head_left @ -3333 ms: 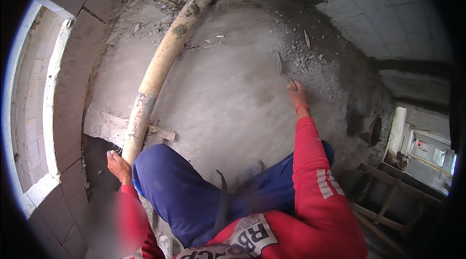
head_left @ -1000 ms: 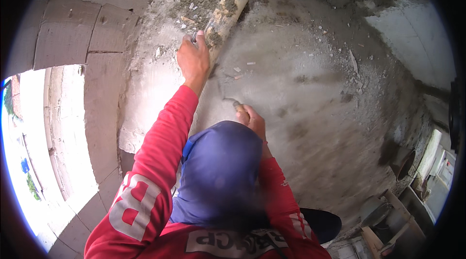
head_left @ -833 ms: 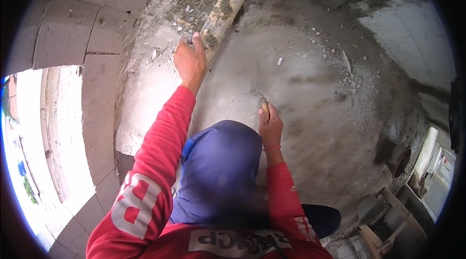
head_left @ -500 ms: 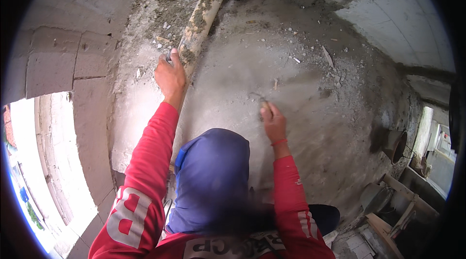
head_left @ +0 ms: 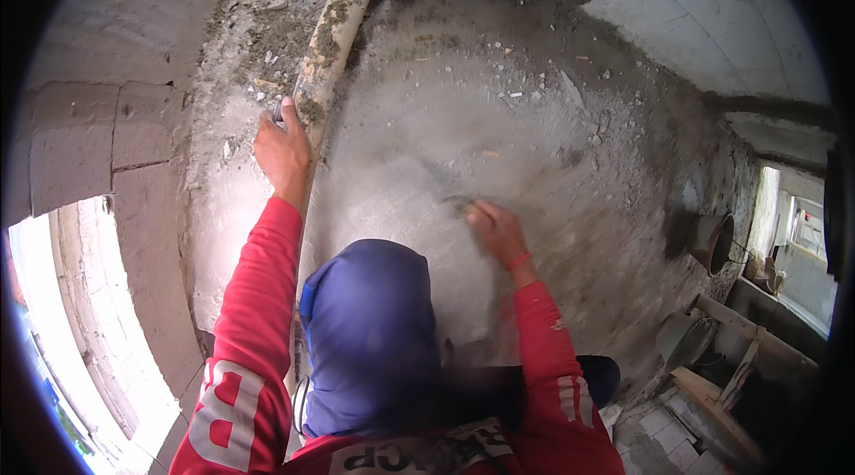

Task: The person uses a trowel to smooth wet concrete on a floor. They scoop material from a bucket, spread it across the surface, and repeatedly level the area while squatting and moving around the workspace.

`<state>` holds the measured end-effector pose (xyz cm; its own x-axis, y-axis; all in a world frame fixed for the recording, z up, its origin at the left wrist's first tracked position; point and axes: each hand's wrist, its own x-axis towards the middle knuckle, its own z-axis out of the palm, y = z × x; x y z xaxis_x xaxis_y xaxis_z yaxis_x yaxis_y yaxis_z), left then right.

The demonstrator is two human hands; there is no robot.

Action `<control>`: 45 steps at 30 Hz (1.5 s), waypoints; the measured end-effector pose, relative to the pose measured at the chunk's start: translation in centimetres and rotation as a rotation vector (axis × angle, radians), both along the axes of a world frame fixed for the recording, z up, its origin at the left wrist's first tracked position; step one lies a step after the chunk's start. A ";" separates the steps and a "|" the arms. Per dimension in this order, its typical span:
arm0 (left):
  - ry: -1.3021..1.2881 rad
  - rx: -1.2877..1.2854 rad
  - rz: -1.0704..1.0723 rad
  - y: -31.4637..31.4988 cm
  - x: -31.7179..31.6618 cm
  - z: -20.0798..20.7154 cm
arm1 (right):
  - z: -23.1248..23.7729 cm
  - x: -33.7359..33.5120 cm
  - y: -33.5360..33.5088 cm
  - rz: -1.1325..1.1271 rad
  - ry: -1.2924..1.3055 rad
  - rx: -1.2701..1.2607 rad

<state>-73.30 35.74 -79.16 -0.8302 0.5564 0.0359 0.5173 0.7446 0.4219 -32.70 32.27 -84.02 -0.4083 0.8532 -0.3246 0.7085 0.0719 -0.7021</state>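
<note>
My left hand rests against a long mud-smeared pale board or pipe at the far left. Its fingers are closed, and a small shiny metal piece shows at the thumb; its kind I cannot make out. Over the grey, dusty surface, my right hand grips a small hand tool. Motion blurs that tool; its thin dark metal end points left, and the tan handle seen earlier is hidden in my fist.
Bits of rubble lie scattered at the far right. A block wall with a bright opening is on the left. A bucket, a second container and wooden planks stand at the right.
The whole view has shifted, so the scene sits farther left. My right hand has moved slightly nearer and to the right over the surface, still gripping the tool. My left hand keeps its place.
</note>
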 end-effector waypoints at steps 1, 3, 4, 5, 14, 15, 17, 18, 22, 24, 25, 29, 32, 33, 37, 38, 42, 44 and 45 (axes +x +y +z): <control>0.001 -0.004 0.007 0.0 0.0 0.2 | 0.2 2.6 1.5 -0.157 -0.007 0.017; -0.013 -0.004 0.008 0.6 0.7 0.6 | 0.8 8.1 5.4 -0.344 -0.088 0.119; -0.036 -0.014 0.011 0.6 0.8 0.9 | 1.4 9.3 6.8 -0.451 -0.097 0.136; -0.059 -0.019 0.014 0.7 0.9 1.2 | 2.3 9.1 7.8 -0.443 -0.152 0.165; -0.038 0.003 0.017 0.5 0.3 0.5 | 1.9 -2.5 2.9 0.010 0.067 -0.089; -0.052 0.007 0.006 0.8 0.9 1.0 | 0.3 -0.8 3.7 -0.058 0.062 -0.026; -0.038 0.002 0.001 0.7 0.8 1.2 | -0.5 1.8 6.3 -0.253 0.012 0.068; -0.016 0.000 0.004 0.5 0.6 0.9 | -0.1 3.4 8.3 -0.384 -0.040 0.105; -0.085 0.016 0.022 0.6 0.9 1.5 | 2.4 10.0 14.9 -0.494 -0.363 0.240; -0.092 0.047 0.049 -0.3 -0.4 1.3 | 4.4 6.4 13.7 -0.532 -0.295 0.286; -0.081 0.048 0.073 -1.3 -1.1 1.0 | 4.8 4.1 12.2 -0.540 -0.250 0.289; -0.322 0.267 0.080 1.4 1.0 1.4 | -3.6 7.7 7.5 -0.487 -0.331 0.415; -0.545 0.663 0.373 -3.1 -5.6 -1.4 | -1.8 0.6 4.7 -0.534 -0.209 0.330; -0.597 0.661 0.425 -4.8 -6.0 -1.4 | 0.9 -1.5 4.2 -0.502 -0.089 0.111; -0.714 0.606 0.602 -14.0 -8.9 0.1 | 11.0 -13.0 6.1 -0.056 0.209 -0.469; -0.735 0.582 0.638 -15.8 -9.2 -0.7 | 11.2 -15.1 6.8 0.119 0.218 -0.524; -0.711 0.506 0.622 -18.3 -8.5 -1.4 | 7.5 -19.8 6.5 0.505 0.259 -0.400; -0.714 0.520 0.603 -19.3 -8.4 -1.4 | 6.4 -19.7 7.4 0.417 0.244 -0.308; -0.721 0.508 0.567 -19.8 -8.0 -1.1 | 5.9 -19.3 7.8 0.386 0.232 -0.270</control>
<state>-81.32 15.89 -80.21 -0.8823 0.1373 -0.4502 -0.3499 0.4484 0.8225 -51.96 40.04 -78.13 -0.7638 0.5247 -0.3759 0.4899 0.0921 -0.8669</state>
